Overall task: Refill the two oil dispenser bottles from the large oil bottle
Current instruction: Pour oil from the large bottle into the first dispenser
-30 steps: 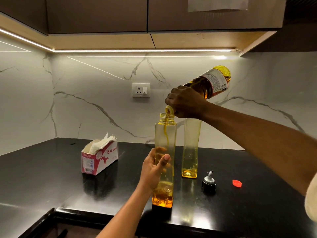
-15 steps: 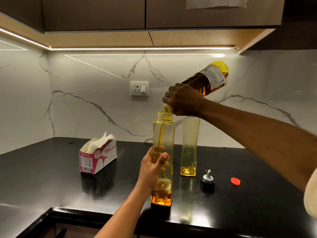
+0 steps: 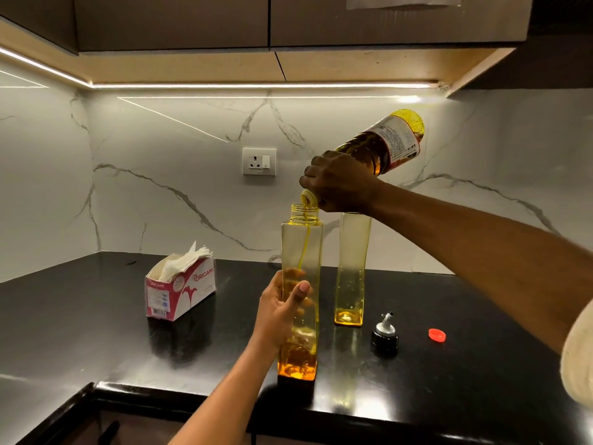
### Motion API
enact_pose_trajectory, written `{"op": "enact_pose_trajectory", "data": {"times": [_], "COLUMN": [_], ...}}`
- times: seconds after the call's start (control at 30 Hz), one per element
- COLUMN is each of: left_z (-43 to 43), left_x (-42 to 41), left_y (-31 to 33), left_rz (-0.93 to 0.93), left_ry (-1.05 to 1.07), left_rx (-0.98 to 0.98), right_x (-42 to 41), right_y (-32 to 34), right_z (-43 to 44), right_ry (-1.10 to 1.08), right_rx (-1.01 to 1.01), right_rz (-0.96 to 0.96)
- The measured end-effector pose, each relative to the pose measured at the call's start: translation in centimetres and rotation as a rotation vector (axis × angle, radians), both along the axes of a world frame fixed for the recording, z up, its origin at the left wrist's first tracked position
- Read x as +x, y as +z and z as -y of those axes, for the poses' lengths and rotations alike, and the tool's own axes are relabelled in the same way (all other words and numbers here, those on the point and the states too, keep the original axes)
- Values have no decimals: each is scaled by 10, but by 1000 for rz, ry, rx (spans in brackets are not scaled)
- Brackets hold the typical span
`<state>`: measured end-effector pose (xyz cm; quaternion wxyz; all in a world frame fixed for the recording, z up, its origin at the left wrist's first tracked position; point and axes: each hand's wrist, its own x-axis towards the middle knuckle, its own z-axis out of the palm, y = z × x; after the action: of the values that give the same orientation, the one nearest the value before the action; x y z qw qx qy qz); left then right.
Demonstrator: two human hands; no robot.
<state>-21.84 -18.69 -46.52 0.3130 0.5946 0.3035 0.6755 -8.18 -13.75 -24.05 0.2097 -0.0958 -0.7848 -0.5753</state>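
My right hand grips the neck of the large oil bottle, tilted with its mouth down over the near dispenser bottle. A thin stream of oil falls inside that tall yellow square bottle, and amber oil has pooled at its bottom. My left hand holds the near dispenser around its middle, on the counter by the front edge. The second dispenser bottle stands uncapped behind it to the right, with only a trace of oil at its base.
A black pourer cap and a red screw cap lie on the black counter to the right. A tissue box stands at the left. A wall socket sits on the marble backsplash.
The oil level in the near dispenser has risen slightly as the pouring goes on. Both hands keep their grips; the large bottle has stayed tilted.
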Motion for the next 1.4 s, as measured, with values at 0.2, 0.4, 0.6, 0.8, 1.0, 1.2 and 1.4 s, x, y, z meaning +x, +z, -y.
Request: {"op": "enact_pose_trajectory", "data": {"times": [0.2,0.4,0.6,0.8,1.0,1.2,1.4], "left_z": [0,1,2,2,-1,-1,-1], "left_x": [-1,0,0,-1,-1,-1,-1], "left_y": [0,1,1,0,-1,-1,-2], "left_rz": [-15,-23,-26,-16,-13,-10,-17], "left_ry": [11,18,20,9,17,14,19], "left_rx": [-4,1,-4,-8,-12,-9,-4], "right_x": [1,1,1,0,0,1,0], "right_y": [0,2,1,2,0,1,2], "right_z": [2,0,4,4,1,2,2], "right_ry": [-9,-34,-29,-15,-35,-46,-61], "right_rx": [5,8,13,3,6,7,17], "right_rz": [6,25,32,30,25,37,52]}}
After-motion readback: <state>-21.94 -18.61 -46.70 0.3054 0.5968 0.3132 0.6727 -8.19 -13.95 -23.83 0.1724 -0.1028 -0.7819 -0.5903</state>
